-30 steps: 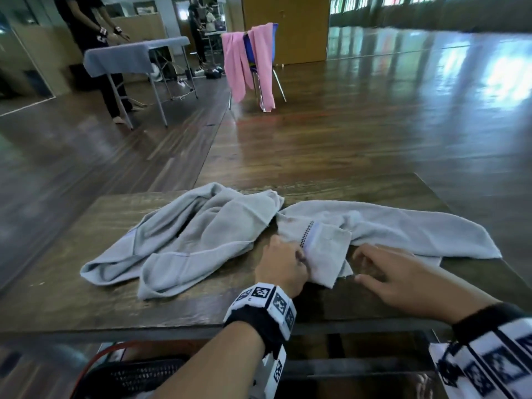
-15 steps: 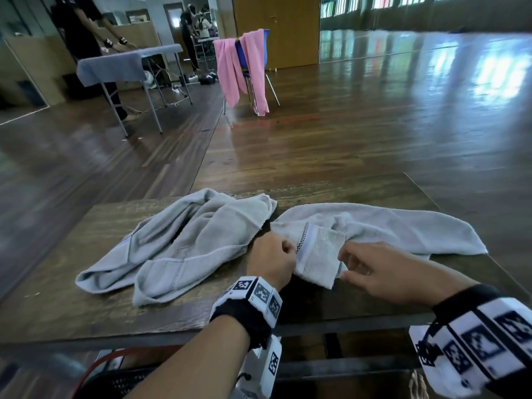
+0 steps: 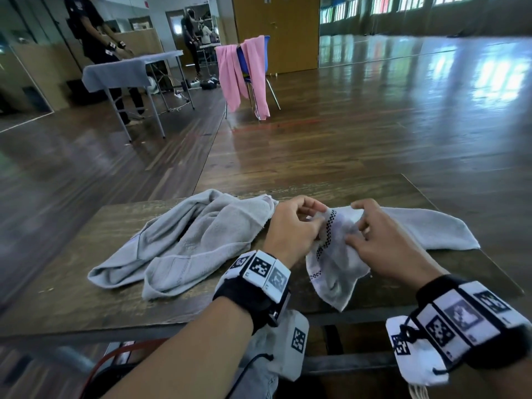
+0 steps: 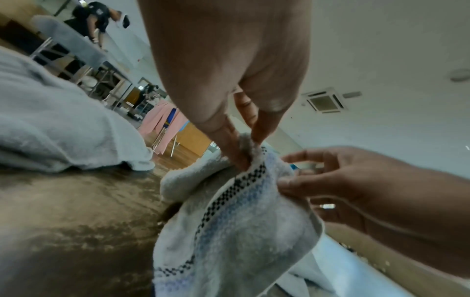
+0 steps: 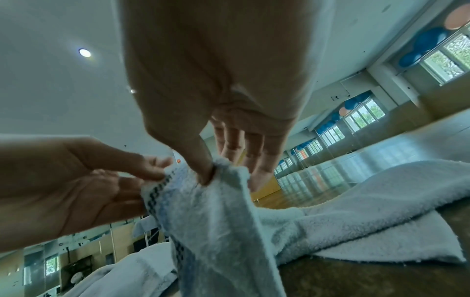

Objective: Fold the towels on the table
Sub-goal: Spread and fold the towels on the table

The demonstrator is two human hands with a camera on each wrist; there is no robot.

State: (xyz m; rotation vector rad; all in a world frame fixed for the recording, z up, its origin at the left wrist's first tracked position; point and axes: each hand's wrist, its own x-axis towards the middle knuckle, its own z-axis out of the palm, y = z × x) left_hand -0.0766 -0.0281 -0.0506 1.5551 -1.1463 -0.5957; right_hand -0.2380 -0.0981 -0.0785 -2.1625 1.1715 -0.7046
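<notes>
Nearest the body, the left hand and right hand are each pinching the lifted end of the checker-trimmed white towel, fingers clamped on its edge; its far part is trailing rightward across the worktop. No fold is showing in it yet. Farther left, the grey towel is lying crumpled and untouched. Judging by this, both of the 2 towels are waiting to be folded.
</notes>
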